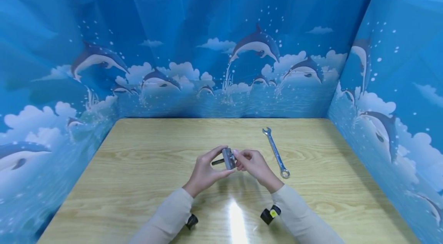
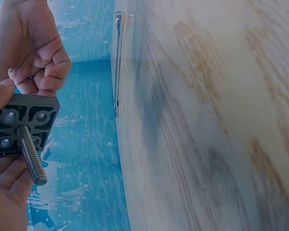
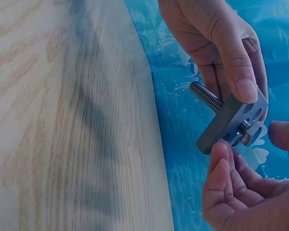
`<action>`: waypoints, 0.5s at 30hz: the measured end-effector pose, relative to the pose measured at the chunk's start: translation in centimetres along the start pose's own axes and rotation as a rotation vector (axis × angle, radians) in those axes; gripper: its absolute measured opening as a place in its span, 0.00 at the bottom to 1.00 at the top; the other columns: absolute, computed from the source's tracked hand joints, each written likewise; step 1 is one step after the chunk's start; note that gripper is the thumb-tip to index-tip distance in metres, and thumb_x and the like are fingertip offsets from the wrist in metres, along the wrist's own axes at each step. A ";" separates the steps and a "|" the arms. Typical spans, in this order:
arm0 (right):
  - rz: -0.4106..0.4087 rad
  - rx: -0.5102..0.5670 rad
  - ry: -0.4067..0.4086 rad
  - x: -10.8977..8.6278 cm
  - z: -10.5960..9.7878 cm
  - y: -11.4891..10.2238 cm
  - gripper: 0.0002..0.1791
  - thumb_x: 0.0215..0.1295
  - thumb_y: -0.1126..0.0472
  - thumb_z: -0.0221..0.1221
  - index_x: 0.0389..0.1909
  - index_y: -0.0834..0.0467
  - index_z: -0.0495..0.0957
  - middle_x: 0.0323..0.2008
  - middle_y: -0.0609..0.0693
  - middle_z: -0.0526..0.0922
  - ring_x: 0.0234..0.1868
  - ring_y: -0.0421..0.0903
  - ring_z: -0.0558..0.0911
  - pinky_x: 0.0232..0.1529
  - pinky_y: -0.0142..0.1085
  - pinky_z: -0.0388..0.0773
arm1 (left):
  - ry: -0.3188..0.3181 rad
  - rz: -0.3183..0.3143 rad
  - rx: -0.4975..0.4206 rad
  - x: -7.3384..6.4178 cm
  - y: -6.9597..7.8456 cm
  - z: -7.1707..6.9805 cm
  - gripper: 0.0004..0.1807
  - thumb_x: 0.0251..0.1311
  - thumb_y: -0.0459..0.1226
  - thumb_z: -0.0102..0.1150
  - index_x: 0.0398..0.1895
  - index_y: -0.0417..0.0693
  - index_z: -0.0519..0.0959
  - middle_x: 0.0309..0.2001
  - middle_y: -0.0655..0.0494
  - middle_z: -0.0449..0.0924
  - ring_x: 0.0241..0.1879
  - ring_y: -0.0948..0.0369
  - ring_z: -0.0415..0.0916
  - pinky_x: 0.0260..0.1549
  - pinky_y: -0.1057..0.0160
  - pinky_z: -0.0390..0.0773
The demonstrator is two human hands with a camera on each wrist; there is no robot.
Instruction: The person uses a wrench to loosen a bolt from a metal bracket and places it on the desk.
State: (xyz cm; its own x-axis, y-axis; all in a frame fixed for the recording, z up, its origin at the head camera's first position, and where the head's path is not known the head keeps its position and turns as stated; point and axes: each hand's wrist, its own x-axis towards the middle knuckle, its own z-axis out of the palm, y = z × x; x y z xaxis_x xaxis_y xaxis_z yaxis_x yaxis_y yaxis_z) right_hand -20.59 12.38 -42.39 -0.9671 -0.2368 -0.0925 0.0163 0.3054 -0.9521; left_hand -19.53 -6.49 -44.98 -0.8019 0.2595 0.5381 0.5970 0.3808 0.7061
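Head view puts the fingers at the centre: the left hand (image 1: 203, 174) grips a grey square plate (image 1: 227, 159) by opposite edges, thumb on one side and fingers on the other, a hold that probably serves to free both broad faces. Inside that thumb-and-finger arch, a threaded rod (image 2: 31, 155) juts from the plate back toward the left palm, so the grip seems shaped to clear it. On the opposite face a short threaded end (image 3: 243, 127) shows beside the right hand (image 1: 257, 166), whose fingers curl in at the plate, a small metal part (image 3: 253, 136) near their tips; whether they pinch that part or merely steady the plate, I cannot tell. Farther out, to the right of the right fingers, a wrench (image 1: 275, 152) lies on the wooden table (image 1: 155, 140), well apart from both hands, perhaps so as not to crowd them. Beyond all the fingers stands a dolphin-printed curtain (image 1: 194, 5), likely a screen.
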 end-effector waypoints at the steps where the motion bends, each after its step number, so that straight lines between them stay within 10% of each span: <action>1: 0.005 0.004 -0.004 0.0 0.0 0.0 0.27 0.68 0.43 0.54 0.39 0.67 0.79 0.28 0.55 0.82 0.28 0.45 0.80 0.40 0.48 0.85 | -0.002 0.004 0.008 0.0 0.0 0.0 0.38 0.39 0.38 0.78 0.60 0.46 0.74 0.57 0.52 0.78 0.58 0.59 0.75 0.59 0.61 0.75; 15: 0.027 0.010 -0.008 -0.1 0.0 -0.4 0.22 0.65 0.49 0.60 0.39 0.67 0.80 0.26 0.52 0.82 0.27 0.43 0.78 0.35 0.41 0.83 | -0.014 0.035 -0.003 0.0 0.1 0.1 0.37 0.43 0.40 0.77 0.61 0.49 0.73 0.57 0.52 0.78 0.58 0.58 0.75 0.58 0.58 0.76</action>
State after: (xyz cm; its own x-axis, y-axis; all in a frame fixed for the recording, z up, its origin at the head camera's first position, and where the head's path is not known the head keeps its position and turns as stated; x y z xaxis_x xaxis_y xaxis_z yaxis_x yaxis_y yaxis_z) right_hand -20.49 12.29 -42.02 -0.9644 -0.2356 -0.1205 0.0449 0.3029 -0.9520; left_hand -19.49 -6.36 -44.90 -0.7807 0.2851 0.5561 0.6248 0.3684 0.6884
